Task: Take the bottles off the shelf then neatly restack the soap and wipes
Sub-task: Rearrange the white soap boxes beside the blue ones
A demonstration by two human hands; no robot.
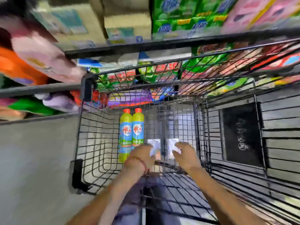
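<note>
At lower centre, beside carted bottles [131,132], white packs [172,146] are gripped by left hand [141,157] and right hand [185,154], probably for restacking.

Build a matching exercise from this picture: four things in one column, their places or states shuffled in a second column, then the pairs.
1. bottles
2. white packs
3. cardboard boxes
4. black panel

A. on the upper shelf
B. right of the cart
C. lying in the cart, orange-capped
D. held by the left hand and right hand

Pairs: 1-C; 2-D; 3-A; 4-B
</note>
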